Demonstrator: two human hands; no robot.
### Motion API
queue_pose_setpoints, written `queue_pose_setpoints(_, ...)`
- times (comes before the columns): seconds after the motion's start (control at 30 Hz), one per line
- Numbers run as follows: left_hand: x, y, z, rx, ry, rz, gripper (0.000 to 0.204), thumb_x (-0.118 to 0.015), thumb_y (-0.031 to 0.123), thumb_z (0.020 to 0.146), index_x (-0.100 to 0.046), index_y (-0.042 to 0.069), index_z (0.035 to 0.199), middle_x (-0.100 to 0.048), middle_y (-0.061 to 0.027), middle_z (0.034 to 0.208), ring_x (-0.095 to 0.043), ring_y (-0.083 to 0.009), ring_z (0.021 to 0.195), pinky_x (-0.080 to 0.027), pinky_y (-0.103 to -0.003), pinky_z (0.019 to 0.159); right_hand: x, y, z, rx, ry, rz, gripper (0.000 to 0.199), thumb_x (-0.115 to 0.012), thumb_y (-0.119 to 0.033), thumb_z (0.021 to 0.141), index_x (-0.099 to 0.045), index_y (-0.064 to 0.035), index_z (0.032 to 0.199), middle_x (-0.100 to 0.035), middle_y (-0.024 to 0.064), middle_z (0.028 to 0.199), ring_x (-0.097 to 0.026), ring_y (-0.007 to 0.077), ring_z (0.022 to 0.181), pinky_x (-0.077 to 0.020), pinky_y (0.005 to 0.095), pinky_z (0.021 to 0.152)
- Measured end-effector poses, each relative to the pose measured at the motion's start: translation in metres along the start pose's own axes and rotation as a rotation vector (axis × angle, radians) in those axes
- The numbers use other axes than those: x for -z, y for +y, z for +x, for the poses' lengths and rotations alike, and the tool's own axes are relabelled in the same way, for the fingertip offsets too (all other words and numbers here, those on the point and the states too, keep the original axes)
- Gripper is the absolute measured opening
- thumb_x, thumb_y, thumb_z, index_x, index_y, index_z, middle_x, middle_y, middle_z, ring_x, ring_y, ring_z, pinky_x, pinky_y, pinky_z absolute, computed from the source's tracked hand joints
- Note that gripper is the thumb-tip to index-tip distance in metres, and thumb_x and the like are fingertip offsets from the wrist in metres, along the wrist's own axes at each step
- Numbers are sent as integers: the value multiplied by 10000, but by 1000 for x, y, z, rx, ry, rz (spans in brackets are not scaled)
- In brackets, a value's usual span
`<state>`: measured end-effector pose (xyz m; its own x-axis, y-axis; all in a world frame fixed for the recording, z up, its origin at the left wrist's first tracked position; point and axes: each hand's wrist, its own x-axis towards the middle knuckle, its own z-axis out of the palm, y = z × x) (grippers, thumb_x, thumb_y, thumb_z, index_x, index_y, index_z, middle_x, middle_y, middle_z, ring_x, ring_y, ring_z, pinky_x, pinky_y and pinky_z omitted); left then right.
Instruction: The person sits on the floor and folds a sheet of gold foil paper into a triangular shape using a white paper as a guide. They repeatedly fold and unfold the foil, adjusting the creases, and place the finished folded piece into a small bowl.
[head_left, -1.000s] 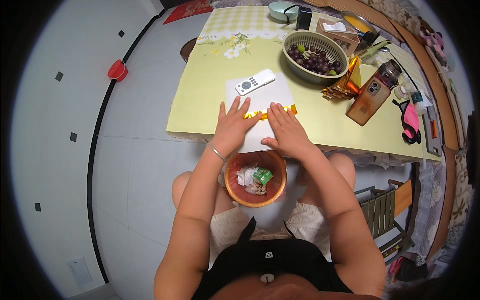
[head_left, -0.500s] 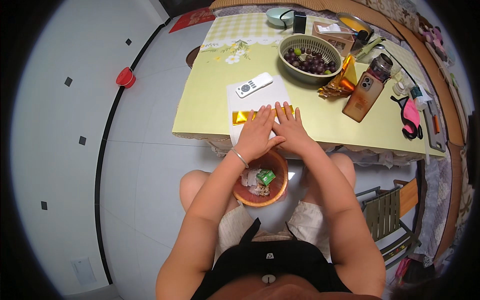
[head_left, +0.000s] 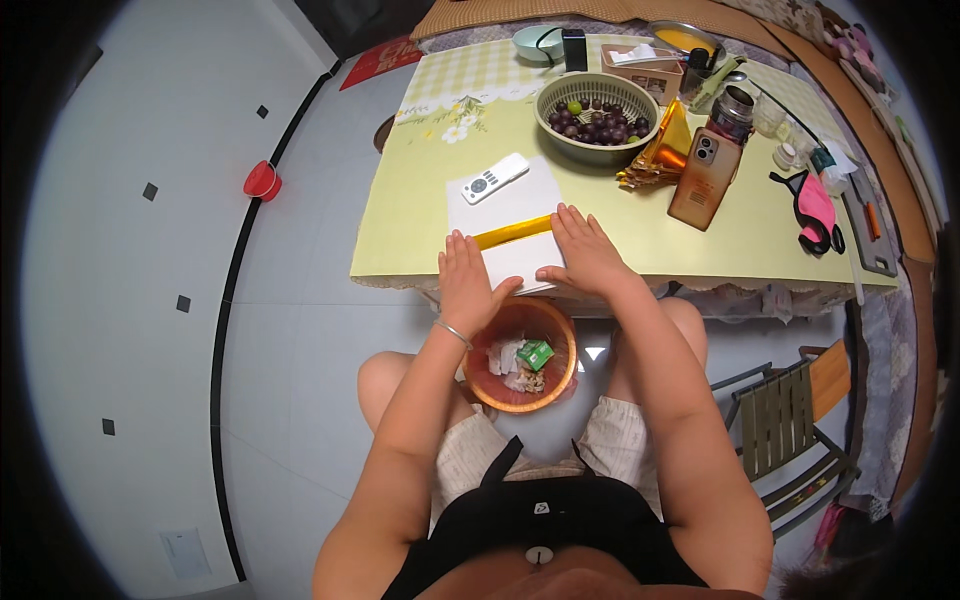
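A narrow gold foil strip [head_left: 515,233], seemingly a folded sheet, lies across white paper [head_left: 512,264] by the table's near edge. My left hand [head_left: 466,283], with a bangle at the wrist, rests flat at the strip's left end, fingers stretched forward and thumb out over the paper. At the right end lies my right hand [head_left: 588,254], palm down with straight fingers, its thumb also on the paper. Just beyond them a white remote control [head_left: 495,179] sits on the far part of the paper. What lies under the palms is hidden.
Below the table edge, a bin [head_left: 568,372] with rubbish stands between my knees. Farther right are a grape colander [head_left: 597,150], crumpled gold foil [head_left: 660,158], an upright phone [head_left: 706,180], a dark-capped jar [head_left: 731,112] and a pink-black strappy item [head_left: 815,213]. A folding chair [head_left: 778,420] stands at right.
My hands have parted from the middle of the gold strip toward its two ends, the left hand moving left. The strip's middle now shows. The view has shifted slightly.
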<state>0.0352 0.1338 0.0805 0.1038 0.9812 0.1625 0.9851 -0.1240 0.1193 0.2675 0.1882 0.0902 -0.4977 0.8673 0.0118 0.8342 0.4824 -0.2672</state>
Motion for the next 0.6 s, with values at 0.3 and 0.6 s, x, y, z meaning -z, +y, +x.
queue_pose_setpoints(0.3, 17, 29, 6, -236, 100, 110, 888, -619, 545, 883, -360, -99, 1437, -340, -296, 1513, -297, -407, 1434, -221, -530, 1168, 2, 1, -2, -16, -1, 24, 1042, -617, -649, 836, -234, 26, 1531, -170, 204, 1622, -136, 318, 1516, -123, 453, 1227)
queue_pose_setpoints(0.6, 11, 35, 31, -345, 183, -240, 595, -710, 357, 837, -572, -27, 1270, -595, -196, 1275, -559, -382, 1166, -456, -457, 981, 7, 9, 16, -223, 533, 1561, 290, -589, -281, 980, -669, -2, 985, -697, 42, 795, -668, 163, 738, -512, 253, 675)
